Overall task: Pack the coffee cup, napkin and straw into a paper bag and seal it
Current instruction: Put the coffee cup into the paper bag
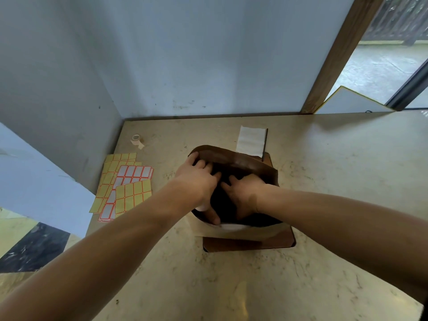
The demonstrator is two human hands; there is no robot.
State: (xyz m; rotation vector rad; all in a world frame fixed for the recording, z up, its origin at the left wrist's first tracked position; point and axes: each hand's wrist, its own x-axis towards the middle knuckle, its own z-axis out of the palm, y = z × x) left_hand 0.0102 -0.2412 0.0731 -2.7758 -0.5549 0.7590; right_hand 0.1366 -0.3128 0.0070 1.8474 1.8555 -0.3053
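Observation:
A brown paper bag [245,162] stands open on a brown mat [250,244] in the middle of the table. My left hand [196,179] spans the left side of its mouth, with the fingers over the far rim and the thumb on the near rim. Inside the mouth my right hand [245,193] lies palm down with its fingers spread toward the left. The bag's inside is dark and mostly hidden. A pale rounded bit [203,208] shows under my left wrist; I cannot tell what it is. The white napkin [251,140] lies flat behind the bag, the dark straw [265,143] along its right edge.
Sheets of yellow and white labels [125,184] lie fanned out at the table's left edge. A small roll of tape [136,139] sits near the back left corner. Walls close off the back and left. Bare tabletop [347,181] stretches to the right and front.

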